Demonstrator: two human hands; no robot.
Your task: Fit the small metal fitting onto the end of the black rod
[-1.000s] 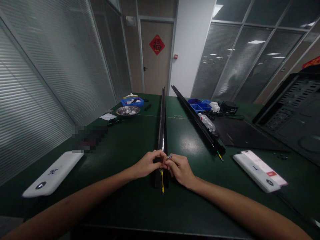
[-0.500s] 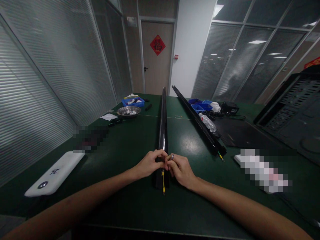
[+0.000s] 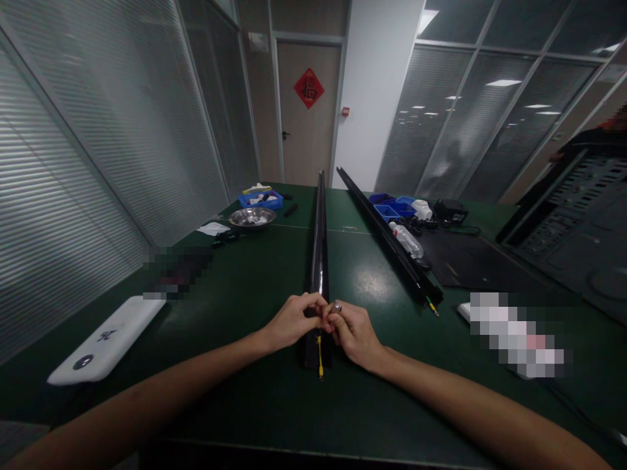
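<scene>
Door sign (image 3: 309, 89), upper centre: 福. Steel bowl (image 3: 251, 227), left: white bits (image 3: 255, 220). Right hand (image 3: 357, 334) pinching metal part (image 3: 337, 306); left hand (image 3: 292, 321) narrow, hold unclear.

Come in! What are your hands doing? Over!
Right hand pinching small shiny piece. Left hand close beside it over black rail, any hold hidden. Possibly in the way: yellow wire, just below.
</scene>
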